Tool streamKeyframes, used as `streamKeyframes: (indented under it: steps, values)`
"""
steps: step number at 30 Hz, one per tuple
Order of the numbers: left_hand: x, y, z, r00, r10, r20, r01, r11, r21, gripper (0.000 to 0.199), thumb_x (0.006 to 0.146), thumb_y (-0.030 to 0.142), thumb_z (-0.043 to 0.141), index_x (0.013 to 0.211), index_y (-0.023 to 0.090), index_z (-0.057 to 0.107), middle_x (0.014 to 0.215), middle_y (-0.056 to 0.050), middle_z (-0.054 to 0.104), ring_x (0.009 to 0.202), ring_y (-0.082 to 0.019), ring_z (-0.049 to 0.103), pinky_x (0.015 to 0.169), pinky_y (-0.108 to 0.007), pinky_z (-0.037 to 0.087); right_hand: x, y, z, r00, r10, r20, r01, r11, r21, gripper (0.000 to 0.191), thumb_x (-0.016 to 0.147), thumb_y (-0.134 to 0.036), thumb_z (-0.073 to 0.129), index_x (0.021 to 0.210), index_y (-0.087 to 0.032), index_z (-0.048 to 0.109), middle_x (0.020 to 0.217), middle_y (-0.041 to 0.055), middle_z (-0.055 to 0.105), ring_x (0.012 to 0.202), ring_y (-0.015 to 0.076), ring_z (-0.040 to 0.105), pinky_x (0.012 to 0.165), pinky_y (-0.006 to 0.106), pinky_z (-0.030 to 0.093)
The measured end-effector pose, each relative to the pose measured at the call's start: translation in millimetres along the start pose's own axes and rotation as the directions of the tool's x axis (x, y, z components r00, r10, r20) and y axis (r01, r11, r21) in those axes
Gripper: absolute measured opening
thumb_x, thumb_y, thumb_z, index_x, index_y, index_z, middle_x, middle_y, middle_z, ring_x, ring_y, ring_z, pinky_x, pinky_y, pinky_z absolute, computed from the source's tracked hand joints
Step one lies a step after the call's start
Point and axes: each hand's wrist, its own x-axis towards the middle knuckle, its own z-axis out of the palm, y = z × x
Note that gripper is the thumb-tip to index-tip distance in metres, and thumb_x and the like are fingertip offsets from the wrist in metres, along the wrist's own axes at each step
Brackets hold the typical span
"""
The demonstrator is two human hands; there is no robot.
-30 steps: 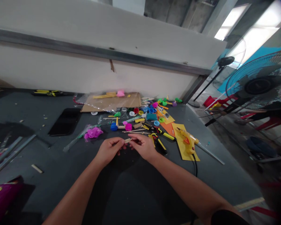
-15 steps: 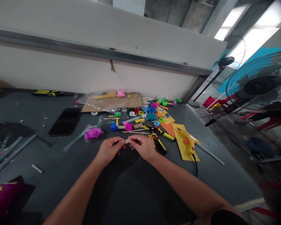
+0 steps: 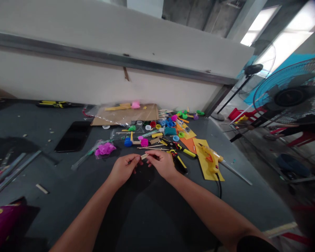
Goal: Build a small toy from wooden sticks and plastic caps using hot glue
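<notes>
Left hand point(image 3: 124, 170) and right hand point(image 3: 161, 163) are close together, their fingertips pinching a short wooden stick point(image 3: 144, 157) from either end, held steady above the near middle of the dark workbench point(image 3: 68, 210). Any finer detail on the stick is too small to tell. Just right of the right hand lies a yellow-handled craft knife point(image 3: 177, 161); farther right, a yellow glue gun point(image 3: 210, 159) rests on yellow card point(image 3: 208, 172). Beyond the hands are scattered colored bottle caps point(image 3: 170, 130).

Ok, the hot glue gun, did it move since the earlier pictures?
No, the hot glue gun lies in the same place on the yellow paper, not shifted either way.
</notes>
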Motion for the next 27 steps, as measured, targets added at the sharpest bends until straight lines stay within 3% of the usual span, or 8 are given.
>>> streamKeyframes:
  steps: [12,16,20,27]
  values:
    - [0.3,7.2,1.4,0.997,-0.071,-0.011,0.07,0.996,-0.059,0.028,0.074,0.042,0.053,0.069,0.017,0.064,0.06,0.001,0.061,0.044,-0.009,0.047,0.044,-0.02,0.038,-0.8,3.5,1.6,1.0,0.006,0.026,-0.005,1.0,-0.022,0.023,0.073,-0.027,0.061,0.095,-0.021,0.069,0.074,0.0006,0.067,0.059,0.0132,0.063,0.052,0.025,0.055]
    - [0.6,5.1,0.5,0.998,-0.056,0.002,0.056,0.996,-0.063,0.027,0.075,0.041,0.053,0.068,0.017,0.063,0.059,0.001,0.06,0.045,-0.009,0.048,0.045,-0.02,0.037,-1.5,4.1,-1.9,0.997,-0.043,0.058,0.052,0.985,-0.164,0.029,0.075,-0.024,0.062,0.104,-0.025,0.066,0.085,0.0015,0.068,0.066,0.0135,0.064,0.059,0.025,0.055]
    - [0.3,4.9,-0.2,0.999,-0.051,0.019,0.052,0.997,-0.058,0.027,0.076,0.041,0.052,0.07,0.017,0.063,0.06,0.001,0.059,0.046,-0.009,0.048,0.046,-0.02,0.037,-1.1,0.7,-6.6,0.987,-0.132,0.095,0.155,0.935,-0.32,0.024,0.076,-0.024,0.062,0.1,-0.026,0.068,0.09,0.0022,0.069,0.077,0.0152,0.065,0.067,0.026,0.054]
    - [0.8,2.6,-1.4,0.999,-0.025,0.034,0.024,0.999,0.028,0.031,0.079,0.042,0.048,0.074,0.017,0.064,0.064,0.0,0.062,0.047,-0.01,0.049,0.047,-0.021,0.038,-0.7,-2.7,-8.4,0.981,-0.167,0.095,0.191,0.899,-0.393,0.019,0.077,-0.024,0.062,0.095,-0.024,0.068,0.091,0.0018,0.07,0.082,0.0162,0.065,0.072,0.028,0.053]
